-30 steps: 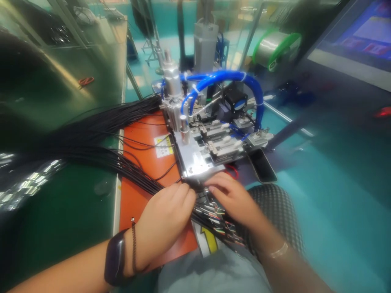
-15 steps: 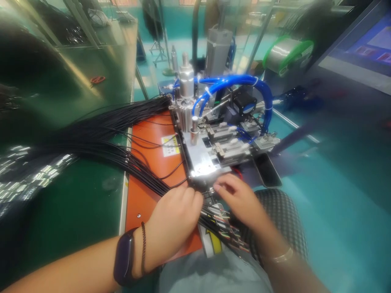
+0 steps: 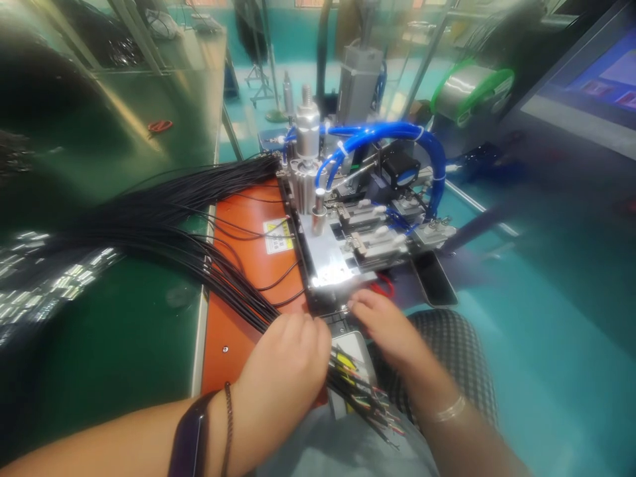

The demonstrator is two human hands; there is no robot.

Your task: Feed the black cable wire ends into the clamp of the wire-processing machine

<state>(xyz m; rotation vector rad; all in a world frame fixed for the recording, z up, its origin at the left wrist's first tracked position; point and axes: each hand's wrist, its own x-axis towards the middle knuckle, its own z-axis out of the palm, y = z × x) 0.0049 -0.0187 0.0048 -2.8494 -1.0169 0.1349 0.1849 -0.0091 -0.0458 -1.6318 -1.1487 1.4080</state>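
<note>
Left hand [image 3: 283,361]: closed, gripping a bundle of black cables [image 3: 218,278].
Right hand [image 3: 382,334]: fingers [image 3: 360,306] half curled, just beside the metal plate [image 3: 328,262] of the machine; I cannot tell if they hold something.
Cables: they lie across an orange mat [image 3: 238,228], and their stripped coloured ends [image 3: 360,397] stick out past the left hand.
Machine: pneumatic machine [image 3: 382,136] with blue air tubes, at the mat's far end.
Table: green table [image 3: 134,318] under the mat, with red-handled scissors [image 3: 159,125] farther away.
</note>
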